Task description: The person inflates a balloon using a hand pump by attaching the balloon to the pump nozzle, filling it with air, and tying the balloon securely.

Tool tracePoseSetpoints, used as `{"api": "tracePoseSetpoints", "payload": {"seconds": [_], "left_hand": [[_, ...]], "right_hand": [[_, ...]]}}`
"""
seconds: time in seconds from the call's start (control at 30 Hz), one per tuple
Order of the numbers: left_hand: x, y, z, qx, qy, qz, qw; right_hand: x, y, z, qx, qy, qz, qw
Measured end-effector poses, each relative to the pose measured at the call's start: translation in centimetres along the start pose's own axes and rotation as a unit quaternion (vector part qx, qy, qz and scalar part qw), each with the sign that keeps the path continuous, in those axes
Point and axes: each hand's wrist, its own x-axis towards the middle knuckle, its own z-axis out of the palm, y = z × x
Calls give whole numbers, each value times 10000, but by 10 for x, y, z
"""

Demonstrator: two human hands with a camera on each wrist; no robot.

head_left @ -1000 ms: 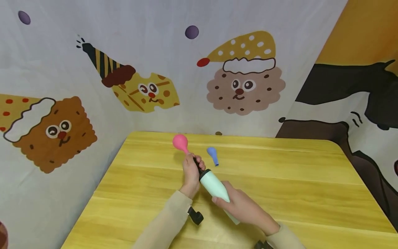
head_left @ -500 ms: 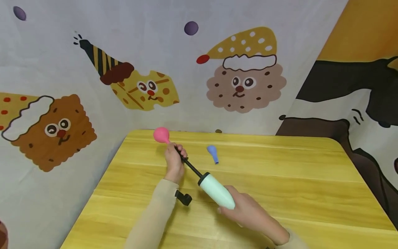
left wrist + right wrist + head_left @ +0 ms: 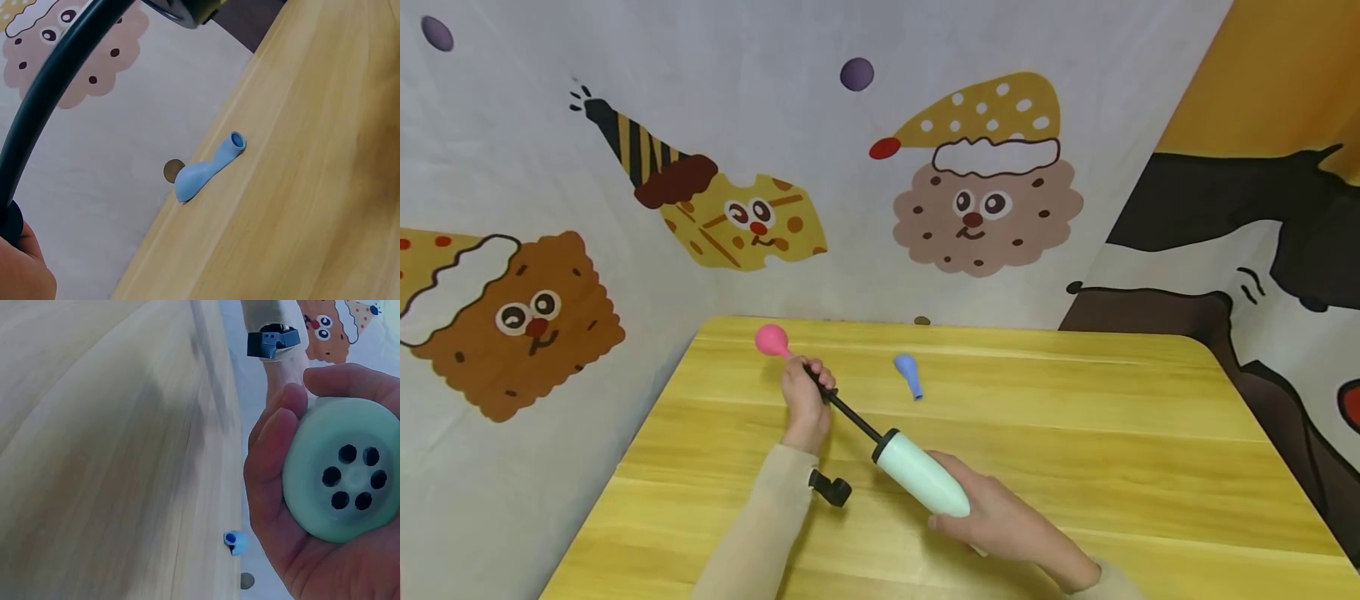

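Observation:
A hand pump with a mint-green barrel (image 3: pixel 922 472) and a black rod (image 3: pixel 856 417) slants across the middle of the head view, rod drawn out. My left hand (image 3: pixel 806 402) grips its black front end, where a small, partly filled pink balloon (image 3: pixel 771 340) sits on the tip. My right hand (image 3: pixel 1000 517) wraps round the rear of the barrel. In the right wrist view, fingers and palm curl about the pump's mint end (image 3: pixel 350 512), which has several round holes. The left wrist view shows the black rod (image 3: pixel 44 106) and only part of my left hand (image 3: pixel 24 275).
A flat blue balloon (image 3: pixel 908 377) lies on the wooden table (image 3: pixel 1112 442), right of my left hand. Behind the table's back edge hangs a cloth (image 3: pixel 850 250) printed with cartoon snacks. A black wrist mount (image 3: pixel 831 488) juts from my left sleeve.
My left hand has moved left with the pink balloon, away from my right hand. The pump's rod, at first hidden inside the barrel, now shows at length. The blue balloon stays put.

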Motion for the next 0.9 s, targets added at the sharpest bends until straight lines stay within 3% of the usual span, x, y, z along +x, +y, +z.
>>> {"api": "tracePoseSetpoints", "payload": {"seconds": [0.23, 0.6, 0.73, 0.9], "left_hand": [[-14, -9, 1, 231, -96, -45, 9997], [-44, -37, 26, 641, -507, -250, 9963], [-42, -37, 26, 755, -502, -368, 9952], [-27, -24, 31, 633, -419, -310, 9966]], "right_hand": [[2, -1, 7, -138, 114, 87, 9998], [32, -8, 3, -133, 366, 150, 9991], [35, -13, 5, -65, 413, 176, 9990], [30, -19, 5, -348, 674, 140, 9970]]}}
